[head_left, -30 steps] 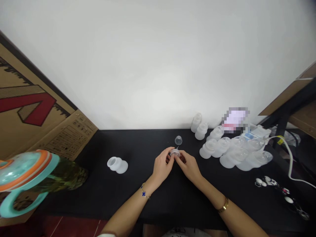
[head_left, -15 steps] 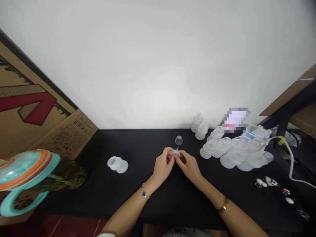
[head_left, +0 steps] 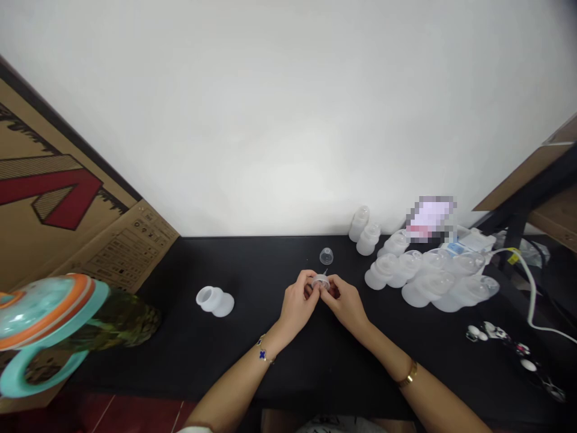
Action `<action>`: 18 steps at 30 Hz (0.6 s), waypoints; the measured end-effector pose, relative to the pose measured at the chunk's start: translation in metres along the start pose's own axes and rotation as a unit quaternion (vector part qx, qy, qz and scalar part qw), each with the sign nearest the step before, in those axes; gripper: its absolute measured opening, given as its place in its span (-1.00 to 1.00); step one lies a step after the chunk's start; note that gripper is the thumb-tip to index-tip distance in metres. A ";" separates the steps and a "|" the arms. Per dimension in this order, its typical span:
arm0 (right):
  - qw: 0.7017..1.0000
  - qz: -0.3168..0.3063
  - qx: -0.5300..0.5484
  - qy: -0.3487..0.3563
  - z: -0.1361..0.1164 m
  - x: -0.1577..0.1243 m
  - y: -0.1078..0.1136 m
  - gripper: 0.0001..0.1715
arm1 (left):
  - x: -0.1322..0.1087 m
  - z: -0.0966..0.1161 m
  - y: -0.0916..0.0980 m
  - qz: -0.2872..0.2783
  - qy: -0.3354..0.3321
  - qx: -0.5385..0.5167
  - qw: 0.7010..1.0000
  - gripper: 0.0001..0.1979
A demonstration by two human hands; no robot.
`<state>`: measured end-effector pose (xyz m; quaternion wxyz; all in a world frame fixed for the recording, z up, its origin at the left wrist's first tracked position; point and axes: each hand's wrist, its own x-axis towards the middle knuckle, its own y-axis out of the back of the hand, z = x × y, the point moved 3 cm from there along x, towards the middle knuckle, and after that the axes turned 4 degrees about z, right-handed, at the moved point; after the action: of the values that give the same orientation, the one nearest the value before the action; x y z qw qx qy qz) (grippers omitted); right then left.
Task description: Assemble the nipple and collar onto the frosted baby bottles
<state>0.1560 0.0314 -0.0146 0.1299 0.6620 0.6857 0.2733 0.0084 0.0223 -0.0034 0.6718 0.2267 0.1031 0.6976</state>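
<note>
Between both hands, over the middle of the black table (head_left: 270, 361), is a white baby bottle collar ring (head_left: 321, 279). My left hand (head_left: 298, 300) grips its left side and my right hand (head_left: 346, 302) its right, thumbs meeting at the near edge. A small thin tip shows just above the ring; what sits inside the ring is partly hidden by my fingers. Just beyond my hands lies a clear domed cap (head_left: 326, 256). Off to the left, an open white bottle (head_left: 216, 300) without a top stands by itself.
Several capped baby bottles (head_left: 426, 286) cluster at the right, with two more (head_left: 364, 231) near the wall. A pixelated screen (head_left: 430, 218), a white cable (head_left: 532, 294) and a beaded strand (head_left: 518, 355) lie further right. A large teal-lidded jug (head_left: 54, 319) and a cardboard box (head_left: 67, 180) stand left.
The ring is tilted slightly differently between my fingers. Both hands stay in nearly the same place, and the bottles and cap have not moved.
</note>
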 end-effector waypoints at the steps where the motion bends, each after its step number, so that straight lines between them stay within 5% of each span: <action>1: 1.000 0.000 -0.003 0.000 0.000 0.000 0.000 -0.75 | 0.000 0.000 0.000 0.000 0.000 0.001 1.000 -0.86; 18: 1.000 0.005 -0.014 0.004 0.002 0.000 -0.001 -0.77 | 0.000 0.002 0.001 -0.002 0.009 0.008 1.000 -0.87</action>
<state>0.1565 0.0318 -0.0170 0.1349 0.6627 0.6787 0.2863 0.0084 0.0222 -0.0009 0.6702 0.2255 0.1151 0.6977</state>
